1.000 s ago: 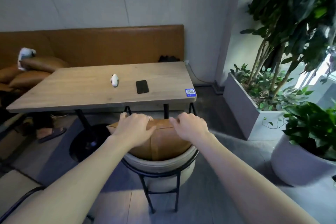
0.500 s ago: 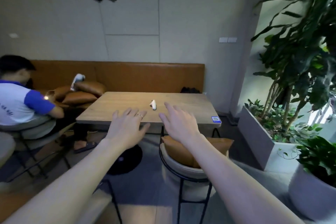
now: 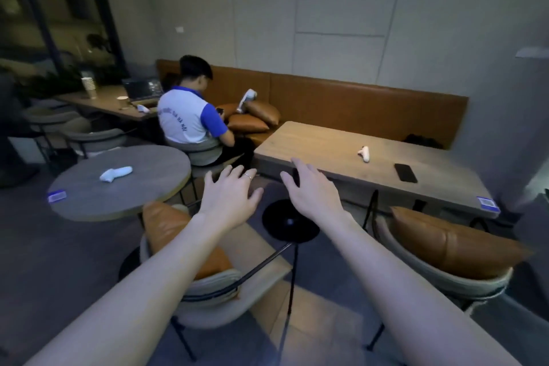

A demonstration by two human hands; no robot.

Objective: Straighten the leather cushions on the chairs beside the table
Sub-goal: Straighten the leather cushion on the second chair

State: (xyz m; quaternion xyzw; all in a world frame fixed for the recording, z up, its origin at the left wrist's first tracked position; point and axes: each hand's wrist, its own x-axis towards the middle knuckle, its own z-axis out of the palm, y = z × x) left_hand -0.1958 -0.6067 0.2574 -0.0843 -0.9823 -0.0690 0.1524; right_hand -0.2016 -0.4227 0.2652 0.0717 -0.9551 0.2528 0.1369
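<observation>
Beside the long wooden surface [image 3: 341, 145], both hands [image 3: 230, 196] [image 3: 312, 197] hover spread and empty above the left chair [image 3: 208, 291], whose tilted leather cushion [image 3: 169, 229] probably wants gripping by both top corners and squaring against the backrest.

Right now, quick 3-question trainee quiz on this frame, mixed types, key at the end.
1. True or false: the left hand grips a cushion.
2. The black phone lies on: A) the round table B) the rectangular wooden table C) the bench
3. Fill in: the cushion on the right chair is ____ in colour.

Key: 1 false, both the left and the right hand are open in the air; 2 B; 3 brown.
</observation>
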